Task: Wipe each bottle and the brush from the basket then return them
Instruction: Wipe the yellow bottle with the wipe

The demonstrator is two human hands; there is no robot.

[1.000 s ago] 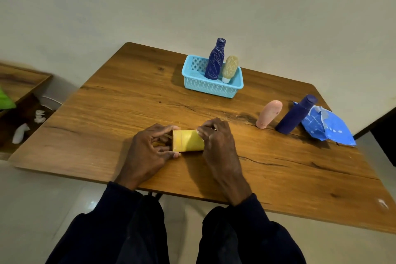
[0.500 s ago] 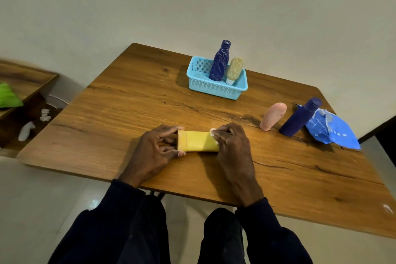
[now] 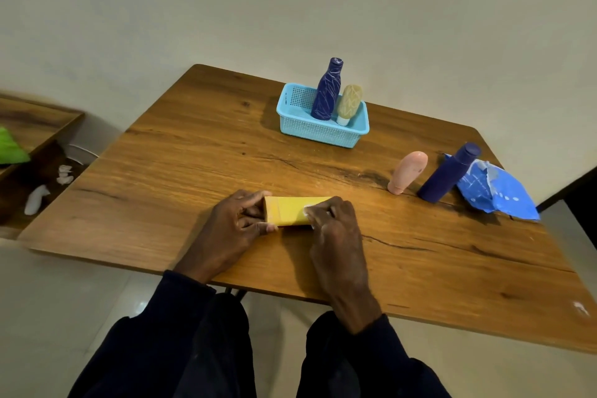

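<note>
In the head view, a light blue perforated plastic basket [image 3: 323, 134] is seen on the far part of a brown wooden tabletop [image 3: 193, 155]. Two bottles are held upright inside the basket: a dark blue bottle with pale scribbled lines [image 3: 327, 90] and, touching it on its right, a cream ribbed bottle [image 3: 348, 103] stood on its white cap.

Well in front of the basket, near the tabletop's front edge, a yellow plastic bottle [image 3: 287, 210] is laid on its side. Its left end is gripped by the left hand [image 3: 232, 229], whose fingers are curled round it. A small white wipe [image 3: 308, 211] is pinched in the curled fingers of the right hand [image 3: 332, 229] and pressed against the right part of the yellow plastic bottle.

To the right of the basket and somewhat nearer, a pink rounded bottle [image 3: 407, 171] is stood on its cap. Just beyond it, farther from the basket, a plain dark blue cylindrical bottle [image 3: 447, 173] is placed against a crumpled blue plastic packet [image 3: 497, 194]. Dark sleeves are seen at both wrists.
</note>
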